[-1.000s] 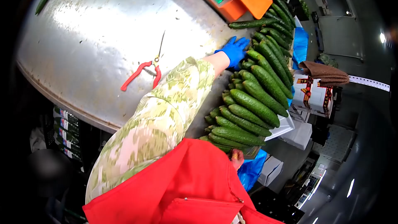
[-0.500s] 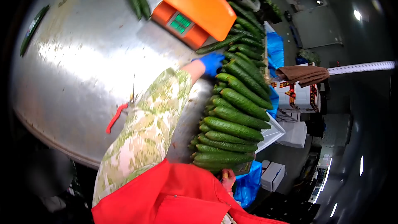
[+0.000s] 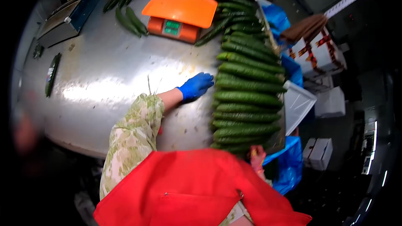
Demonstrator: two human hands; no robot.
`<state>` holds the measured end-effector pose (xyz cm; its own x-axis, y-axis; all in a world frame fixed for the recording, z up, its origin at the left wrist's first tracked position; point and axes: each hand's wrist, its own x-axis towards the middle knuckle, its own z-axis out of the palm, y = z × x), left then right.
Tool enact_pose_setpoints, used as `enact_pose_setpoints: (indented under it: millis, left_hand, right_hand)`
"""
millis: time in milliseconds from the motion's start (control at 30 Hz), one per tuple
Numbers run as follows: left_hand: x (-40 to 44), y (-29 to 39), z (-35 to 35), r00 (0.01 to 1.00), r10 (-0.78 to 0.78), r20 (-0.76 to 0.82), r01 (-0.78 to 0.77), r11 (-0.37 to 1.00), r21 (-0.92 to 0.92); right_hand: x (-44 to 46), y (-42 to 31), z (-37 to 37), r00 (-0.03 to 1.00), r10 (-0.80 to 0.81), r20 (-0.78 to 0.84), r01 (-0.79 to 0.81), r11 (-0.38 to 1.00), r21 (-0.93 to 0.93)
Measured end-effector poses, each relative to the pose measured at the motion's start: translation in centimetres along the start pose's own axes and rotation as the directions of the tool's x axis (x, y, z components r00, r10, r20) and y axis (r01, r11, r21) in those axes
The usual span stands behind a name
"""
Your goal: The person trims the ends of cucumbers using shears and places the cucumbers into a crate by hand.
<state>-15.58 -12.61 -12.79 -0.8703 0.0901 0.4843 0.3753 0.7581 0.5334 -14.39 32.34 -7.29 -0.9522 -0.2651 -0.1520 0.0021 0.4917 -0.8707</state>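
- From one round to four o'clock, a close row of cucumbers [image 3: 249,97] lay along the edge of the metal table [image 3: 100,115], mostly side by side.
- Near the centre, the blue-gloved left hand [image 3: 195,86] reached just beside their near ends, fingers straight and together, grasping nothing visible.
- Between four and five o'clock, the right hand [image 3: 256,157] was close to the lowest cucumbers; whether its fingers gripped one, I could not tell.
- Each cucumber looked firm, moderately weighty and likely slick if damp, apt to bruise or snap under bending; round the middle seemed the best hold.
- Their skins were dark, ridged and bumpy, their bodies long with tapered tips.
- Toward twelve o'clock, the scale [image 3: 173,29] carried a smooth, curved orange pan [image 3: 180,6], hard plastic by its look.
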Motion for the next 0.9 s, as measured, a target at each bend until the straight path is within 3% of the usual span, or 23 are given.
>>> enact_pose_setpoints:
  millis: [33, 100, 167, 200, 233, 300, 333, 367, 433, 533, 567, 600, 667, 700, 767, 867, 900]
  left_hand:
    - [-2.5, 1.2, 0.6, 0.998, 0.044, -0.038, -0.044, 0.999, 0.010]
    - [-5.3, 4.7, -0.2, 0.990, 0.080, 0.116, -0.072, 0.995, -0.071]
    - [-7.8, 10.2, -0.5, 0.985, -0.034, 0.168, 0.075, 0.966, -0.246]
    - [-9.0, 12.6, -0.6, 0.979, -0.023, 0.203, 0.067, 0.975, -0.212]
    - [-9.6, 14.7, -1.2, 0.973, -0.003, 0.232, 0.071, 0.955, -0.289]
    - [-10.6, 17.8, -2.8, 0.976, -0.154, 0.151, 0.185, 0.958, -0.220]
    - [-11.7, 17.8, -3.4, 0.926, -0.364, 0.102, 0.378, 0.899, -0.221]
    - [-13.1, 17.1, -4.0, 0.894, -0.422, -0.149, 0.406, 0.905, -0.126]
    - [-15.4, 15.0, -6.3, 0.721, -0.548, -0.425, 0.644, 0.755, 0.119]
    - [-17.3, 13.7, -7.2, 0.510, -0.746, -0.428, 0.860, 0.443, 0.253]
    - [-17.5, 13.6, -6.6, 0.575, -0.663, -0.479, 0.817, 0.444, 0.367]
    - [-17.5, 13.6, -5.8, 0.558, -0.704, -0.440, 0.826, 0.421, 0.374]
    - [-16.5, 13.8, -6.3, 0.501, -0.772, -0.391, 0.860, 0.395, 0.323]
    - [-16.7, 13.5, -6.4, 0.461, -0.812, -0.359, 0.885, 0.392, 0.250]
    - [-18.0, 13.1, -6.3, 0.531, -0.685, -0.498, 0.845, 0.383, 0.374]
    - [-21.8, 10.9, -7.4, 0.610, -0.595, -0.523, 0.792, 0.466, 0.393]
    - [-22.6, 10.9, -7.9, 0.543, -0.691, -0.477, 0.840, 0.451, 0.303]
  right_hand:
    - [-0.1, 0.1, 0.1, 1.000, -0.008, 0.002, 0.008, 1.000, -0.018]
    - [-0.4, -1.3, 0.5, 0.998, -0.055, -0.016, 0.053, 0.995, -0.084]
    - [-0.1, -0.3, 0.7, 0.994, -0.102, -0.029, 0.100, 0.993, -0.066]
    - [-0.1, 0.2, 0.8, 0.995, -0.100, -0.029, 0.099, 0.995, -0.035]
    - [0.0, 0.7, 0.8, 0.994, -0.104, -0.032, 0.104, 0.995, -0.003]
    - [0.2, 1.3, 0.8, 0.986, -0.161, -0.043, 0.162, 0.987, 0.010]
    - [0.1, 1.2, 0.8, 0.986, -0.162, -0.038, 0.161, 0.987, -0.012]
    - [0.0, 0.5, 0.8, 0.977, -0.208, -0.046, 0.207, 0.978, -0.040]
    - [0.2, 1.0, 0.8, 0.975, -0.219, -0.041, 0.217, 0.975, -0.041]
    - [0.3, 1.7, 0.8, 0.977, -0.209, -0.050, 0.208, 0.978, -0.030]
    - [0.3, 1.7, 0.8, 0.984, -0.171, -0.043, 0.171, 0.985, -0.006]
    - [0.8, 3.4, 0.7, 0.965, -0.248, -0.080, 0.236, 0.962, -0.135]
    - [1.7, 6.2, 0.7, 0.986, -0.162, -0.043, 0.163, 0.986, 0.036]
    - [1.9, 7.3, 1.4, 0.972, -0.222, -0.080, 0.229, 0.968, 0.100]
    - [2.2, 7.3, 1.1, 0.955, -0.290, -0.066, 0.288, 0.957, -0.036]
    - [1.5, 5.1, 1.2, 0.938, -0.340, -0.074, 0.338, 0.940, -0.037]
    - [2.0, 6.2, 1.2, 0.939, -0.334, -0.080, 0.332, 0.942, -0.045]
